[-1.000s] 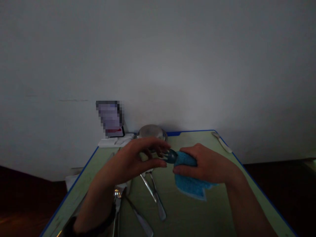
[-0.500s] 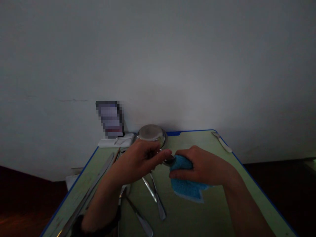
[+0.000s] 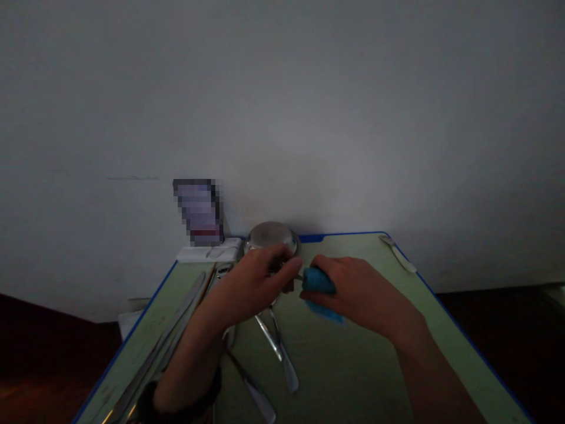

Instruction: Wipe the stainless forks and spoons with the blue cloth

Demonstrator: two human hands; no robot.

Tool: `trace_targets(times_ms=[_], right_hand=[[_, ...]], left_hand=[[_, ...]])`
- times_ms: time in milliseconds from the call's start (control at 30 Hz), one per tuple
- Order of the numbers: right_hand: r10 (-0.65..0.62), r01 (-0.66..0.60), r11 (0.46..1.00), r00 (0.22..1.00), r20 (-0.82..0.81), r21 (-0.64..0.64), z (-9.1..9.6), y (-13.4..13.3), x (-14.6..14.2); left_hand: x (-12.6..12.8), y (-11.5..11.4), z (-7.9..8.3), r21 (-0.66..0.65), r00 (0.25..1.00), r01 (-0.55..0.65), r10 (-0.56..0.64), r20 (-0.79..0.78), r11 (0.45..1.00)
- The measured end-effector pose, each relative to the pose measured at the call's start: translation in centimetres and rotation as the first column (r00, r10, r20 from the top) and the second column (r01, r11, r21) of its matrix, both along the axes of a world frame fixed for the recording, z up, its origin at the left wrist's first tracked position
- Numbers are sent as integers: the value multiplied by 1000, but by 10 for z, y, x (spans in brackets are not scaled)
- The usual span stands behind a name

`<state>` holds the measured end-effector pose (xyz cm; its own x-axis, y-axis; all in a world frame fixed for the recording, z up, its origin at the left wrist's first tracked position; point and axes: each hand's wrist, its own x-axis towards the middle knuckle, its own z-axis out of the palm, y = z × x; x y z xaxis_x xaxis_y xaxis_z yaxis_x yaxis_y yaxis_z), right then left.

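Wiping looks unfinished; left hand point(image 3: 253, 285) pinches a utensil point(image 3: 299, 277), right hand point(image 3: 355, 291) squeezes blue cloth point(image 3: 318, 281) around it; other cutlery point(image 3: 289, 372) lies apart.

1. Left hand point(image 3: 260, 285) is covering near rim of metal bowl point(image 3: 270, 234).
2. Nearer than bowl, slightly right: left hand and blue cloth point(image 3: 318, 281) are hiding most of utensil point(image 3: 299, 277); type unreadable.
3. Left of bowl: phone point(image 3: 199, 212) is showing only pixel blocks.
4. Nearer, left of bowl: left forearm point(image 3: 194, 353) is blocking part of long flatware point(image 3: 180, 310).
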<state>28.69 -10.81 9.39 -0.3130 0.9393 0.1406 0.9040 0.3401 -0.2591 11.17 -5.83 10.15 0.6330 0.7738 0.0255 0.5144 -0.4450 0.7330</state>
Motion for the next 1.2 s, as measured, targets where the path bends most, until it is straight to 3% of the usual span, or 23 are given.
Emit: trace_targets(times_ms=[200, 333, 433, 667, 1033, 1200], right_hand=[[13, -30, 994, 988, -155, -105, 3, 3, 10], [58, -127, 954, 966, -251, -271, 8, 3, 19], [67, -164, 931, 955, -289, -325, 9, 3, 23], [81, -205, 923, 931, -357, -326, 10, 3, 25], [100, -169, 955, 956, -276, -242, 1, 9, 8], [112, -198, 948, 941, -320, -250, -1, 10, 5]], left_hand=[[-16, 5, -1, 0, 994, 40, -40, 99, 999], [-23, 8, 3, 110, 994, 29, -40, 101, 993], [-24, 8, 4, 143, 996, 13, -26, 85, 990], [-29, 8, 3, 32, 991, 94, -97, 89, 995], [-11, -5, 5, 119, 987, 156, -160, 19, 980], [-21, -1, 6, 1, 980, 198, -198, 19, 980]])
